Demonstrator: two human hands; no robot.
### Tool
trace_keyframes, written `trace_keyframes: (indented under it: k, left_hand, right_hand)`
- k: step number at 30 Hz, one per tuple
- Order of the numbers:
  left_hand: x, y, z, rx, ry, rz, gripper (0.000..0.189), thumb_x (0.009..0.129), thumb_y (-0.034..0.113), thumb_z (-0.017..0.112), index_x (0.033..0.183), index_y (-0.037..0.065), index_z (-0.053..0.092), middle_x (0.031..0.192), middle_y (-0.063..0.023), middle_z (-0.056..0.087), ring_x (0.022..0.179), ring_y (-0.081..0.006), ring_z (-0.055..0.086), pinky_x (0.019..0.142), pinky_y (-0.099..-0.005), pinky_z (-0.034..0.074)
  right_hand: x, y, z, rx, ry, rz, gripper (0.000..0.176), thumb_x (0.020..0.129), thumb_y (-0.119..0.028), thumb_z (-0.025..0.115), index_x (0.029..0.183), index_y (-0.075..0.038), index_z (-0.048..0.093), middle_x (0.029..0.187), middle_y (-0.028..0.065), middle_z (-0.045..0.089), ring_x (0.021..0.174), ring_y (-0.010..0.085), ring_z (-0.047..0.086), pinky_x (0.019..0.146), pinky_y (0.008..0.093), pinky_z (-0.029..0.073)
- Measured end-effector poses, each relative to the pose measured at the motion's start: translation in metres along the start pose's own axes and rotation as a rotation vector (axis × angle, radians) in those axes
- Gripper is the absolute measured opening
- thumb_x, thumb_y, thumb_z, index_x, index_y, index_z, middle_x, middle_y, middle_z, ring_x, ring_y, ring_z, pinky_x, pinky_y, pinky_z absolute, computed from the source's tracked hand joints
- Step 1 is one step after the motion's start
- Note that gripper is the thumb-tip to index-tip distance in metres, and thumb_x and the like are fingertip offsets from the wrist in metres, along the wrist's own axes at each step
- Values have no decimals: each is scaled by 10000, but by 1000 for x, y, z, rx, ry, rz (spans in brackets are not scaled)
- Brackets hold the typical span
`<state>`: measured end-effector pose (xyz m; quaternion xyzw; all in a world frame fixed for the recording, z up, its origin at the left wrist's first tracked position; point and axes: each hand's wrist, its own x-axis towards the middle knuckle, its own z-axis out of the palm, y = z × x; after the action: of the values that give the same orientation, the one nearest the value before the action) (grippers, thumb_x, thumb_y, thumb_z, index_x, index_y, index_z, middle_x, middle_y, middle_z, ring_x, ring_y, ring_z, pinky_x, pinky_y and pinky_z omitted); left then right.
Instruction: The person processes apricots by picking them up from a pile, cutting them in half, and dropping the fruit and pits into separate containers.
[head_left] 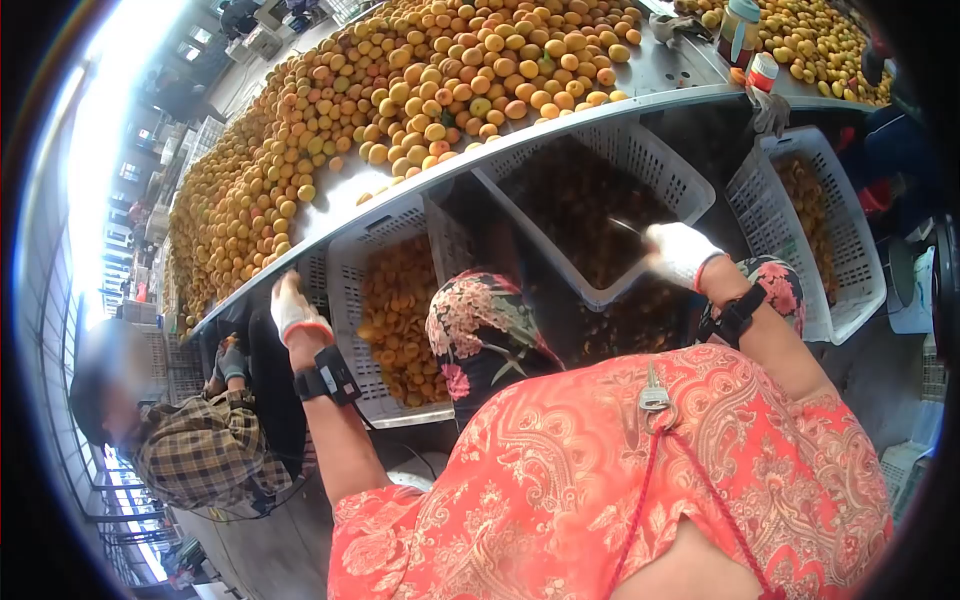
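Observation:
My left hand [298,310], in a white glove, is raised at the table's metal edge, beside the crate of halved apricots [400,325]. Its fingers point away from me and are too indistinct to show whether they hold anything. In a white glove too, my right hand [682,254] is closed round a small knife [626,227], its thin shiny blade pointing left. That hand is above the near right side of a white crate [690,195] with dark, pit-like pieces in it. Whole apricots [440,80] lie heaped on the table beyond both hands.
The table's metal rim [480,165] runs between the apricots and the crates. Another white crate [845,250] with fruit pieces stands at right. A jar [738,30] and a red-and-white container [762,70] are on the table. A person in a checked shirt [205,445] sits at left.

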<state>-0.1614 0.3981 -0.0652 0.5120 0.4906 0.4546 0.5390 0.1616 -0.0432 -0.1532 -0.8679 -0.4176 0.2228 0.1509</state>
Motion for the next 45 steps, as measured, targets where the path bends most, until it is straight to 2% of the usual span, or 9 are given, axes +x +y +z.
trace_keyframes:
  k: [3,9,12,13,23,29,33,37,45]
  left_hand:
    - [27,8,35,388,-296,158,325,937,215,578,1251,132,600,1159,23,591,1105,-152,491,822,-318,435]
    - [54,-7,148,505,-566,194,338,921,180,578,1214,18,624,1121,-65,638,991,-158,580,798,-297,473]
    - [96,-36,172,1009,-561,674,352,854,279,591,1151,113,681,1174,-193,639,1124,-346,591,958,-402,477]
    - [100,-38,186,1029,-438,504,395,833,197,631,1211,84,658,1028,-190,694,976,-233,663,863,-320,504]
    - [140,-45,246,1497,-467,393,469,892,154,512,1360,127,515,1301,-227,577,1177,-352,592,975,-391,492]
    - [131,-49,231,1363,-450,515,493,806,92,612,1289,48,524,1102,-231,671,1018,-353,658,856,-396,525]
    - [105,-29,200,815,-426,457,533,726,25,631,1255,42,568,1027,-132,678,811,-196,658,713,-300,522]
    - [29,20,161,-43,-719,74,535,729,-48,593,1252,65,577,915,-43,570,703,-126,547,616,-230,454]
    - [-131,31,112,-528,-831,-225,452,769,-58,634,1205,32,559,929,-69,592,692,-142,608,577,-239,481]
  right_hand:
    - [2,-11,-5,42,-9,8,261,848,-262,625,925,-14,657,925,216,683,921,397,650,814,440,512]
    - [6,-9,-8,83,-17,-43,243,842,-235,631,940,-16,593,841,254,656,850,430,642,733,493,506]
    - [8,-9,-9,99,-61,-39,244,826,-224,640,951,-25,575,791,253,642,830,439,637,720,494,503]
    - [8,-7,-10,104,-65,-16,241,819,-220,644,945,-26,575,784,254,640,828,441,636,715,493,503]
    - [33,-13,-13,156,-128,50,247,807,-188,664,928,9,576,789,274,629,813,464,616,684,476,491]
    - [41,-28,-12,123,-175,20,227,833,-214,641,929,-15,589,815,260,652,838,449,634,721,481,504]
    - [40,-38,-14,218,-140,-17,235,858,-210,636,949,5,600,831,263,652,842,436,639,718,446,502]
    - [38,-51,-18,366,-114,4,231,885,-199,624,956,20,600,836,259,654,822,414,648,709,419,499]
    - [39,-52,14,365,16,-95,189,812,-139,673,889,19,603,745,152,635,684,247,601,669,365,477]
